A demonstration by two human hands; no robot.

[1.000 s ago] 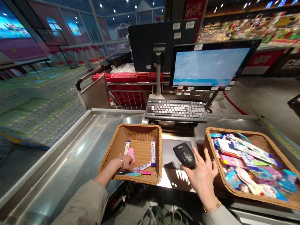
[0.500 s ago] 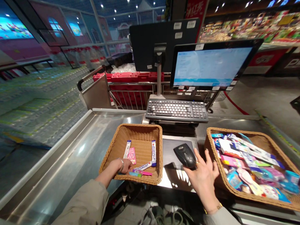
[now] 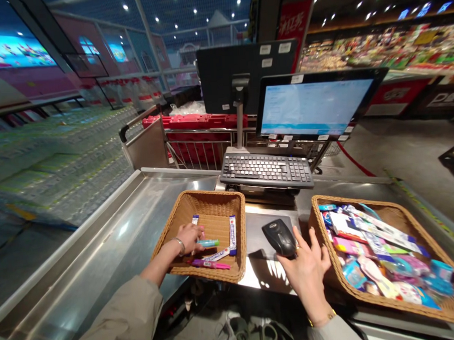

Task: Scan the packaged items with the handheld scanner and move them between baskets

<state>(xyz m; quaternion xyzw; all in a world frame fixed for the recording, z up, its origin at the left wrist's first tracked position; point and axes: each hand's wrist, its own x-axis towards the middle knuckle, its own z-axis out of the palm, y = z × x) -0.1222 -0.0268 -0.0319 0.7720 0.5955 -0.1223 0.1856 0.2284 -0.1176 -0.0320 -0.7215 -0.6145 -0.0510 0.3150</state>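
My left hand point(image 3: 190, 238) reaches into the left wicker basket point(image 3: 242, 269), its fingers closed around a slim blue-and-green pen-shaped item point(image 3: 209, 243). Below it in the basket lies a pink pen-shaped item point(image 3: 210, 264). Blue-and-white candy-like sticks point(image 3: 233, 235) rest along the right side and near the front, and the top of one more shows behind my fingers. My right hand point(image 3: 308, 266) grips a black barcode scanner point(image 3: 278, 236) between thumb and index finger over the counter, the other fingers spread. The scanner's handle is mostly hidden by the hand.
On the right, a second wicker basket point(image 3: 315, 206) holds many packaged small goods. A keyboard point(image 3: 266, 168) and a lit screen point(image 3: 310, 108) stand behind the counter, with a second monitor point(image 3: 223, 80) turned away. A metal counter point(image 3: 113, 245) extends left.
My left hand has lifted the blue-and-green item off the basket's front and moved it away from me. The pink pen-shaped item now shows more fully. The right hand and scanner stay nearly still.
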